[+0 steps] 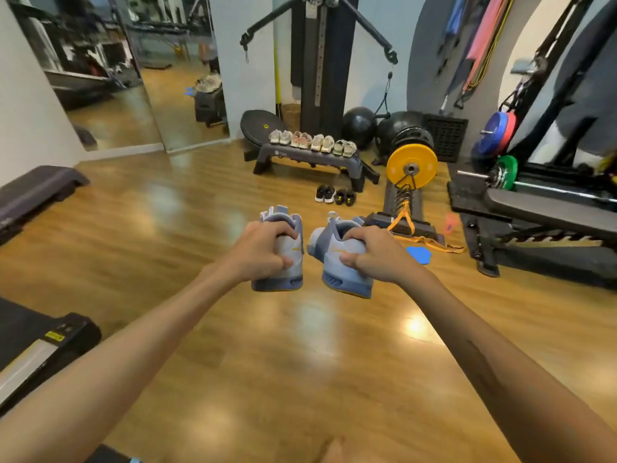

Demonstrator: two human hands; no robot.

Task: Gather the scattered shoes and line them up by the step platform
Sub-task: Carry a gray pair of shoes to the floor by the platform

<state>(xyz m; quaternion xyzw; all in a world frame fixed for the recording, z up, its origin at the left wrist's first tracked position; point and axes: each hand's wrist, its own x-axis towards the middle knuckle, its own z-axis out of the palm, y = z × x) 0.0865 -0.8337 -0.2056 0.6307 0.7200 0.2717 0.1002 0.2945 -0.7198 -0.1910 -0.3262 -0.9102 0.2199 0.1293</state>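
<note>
My left hand (pixel 263 252) grips one light-blue sneaker (pixel 289 259) by its collar, heel toward me. My right hand (pixel 377 253) grips the matching sneaker (pixel 337 259) the same way. Both shoes hang in the air above the wooden floor. Ahead stands the dark step platform (pixel 320 160) with several pale shoes (pixel 312 142) lined up on top. In front of it, on the floor, sit a black-and-white pair (pixel 325 193) and a black pair with yellow marks (pixel 345 197).
A yellow weight plate (pixel 412 166) on a rack stands right of the platform, with an orange strap (pixel 405 222) and a blue slider disc (pixel 419 254) on the floor. A bench and barbell rack (pixel 547 208) fill the right. Another step (pixel 36 187) and a treadmill (pixel 40 349) lie left.
</note>
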